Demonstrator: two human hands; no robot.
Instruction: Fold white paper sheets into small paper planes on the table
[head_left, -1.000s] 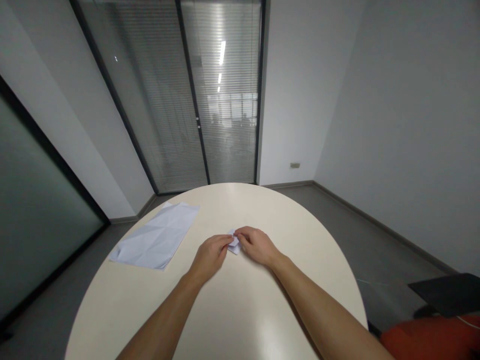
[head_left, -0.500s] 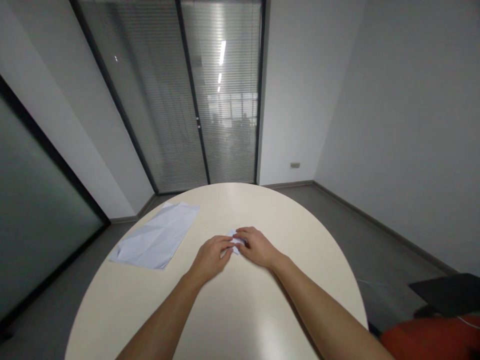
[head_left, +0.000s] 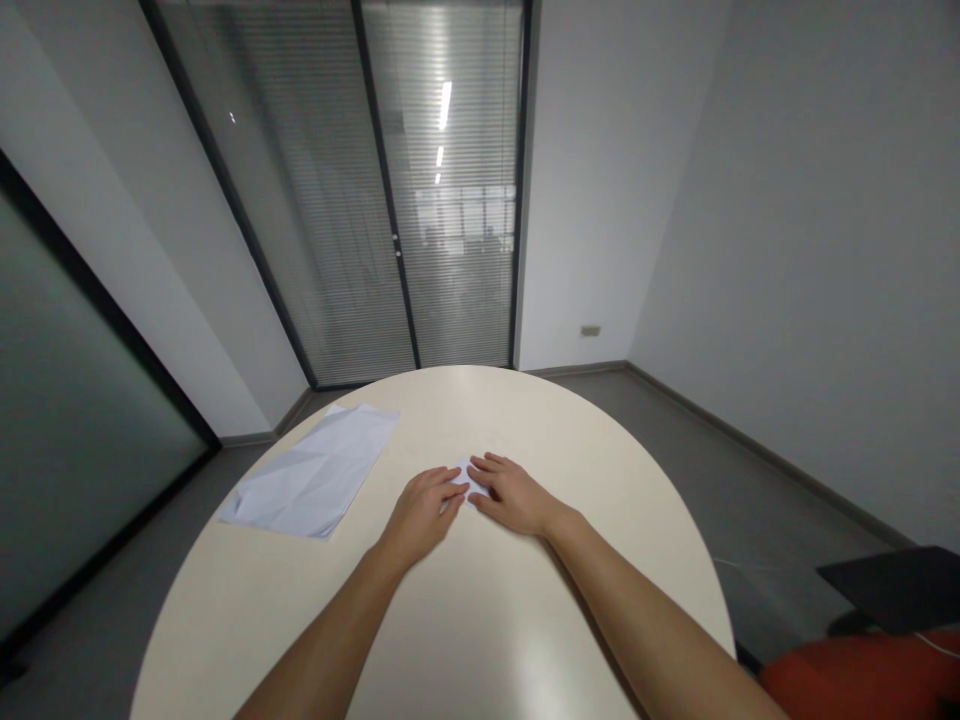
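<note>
A small piece of white folded paper [head_left: 475,488] lies flat on the round cream table [head_left: 480,620], partly hidden under my fingers. From the left, my left hand [head_left: 427,508] rests its outstretched fingertips on the paper's edge. My right hand [head_left: 516,494] presses the opposite side with its fingers spread and flat. Neither hand grips the paper; both touch it from above. The details of its folds are too small to make out.
Creased white paper sheets [head_left: 315,475] lie at the table's left edge. At the lower right are a red chair seat [head_left: 862,675] and a flat black object [head_left: 896,590] beyond the rim. A glass partition with blinds [head_left: 337,200] stands behind the table.
My right fingers have gone from curled at the paper to flatter and more spread. The left fingers have shifted slightly and straightened on it. The paper sheets have not moved.
</note>
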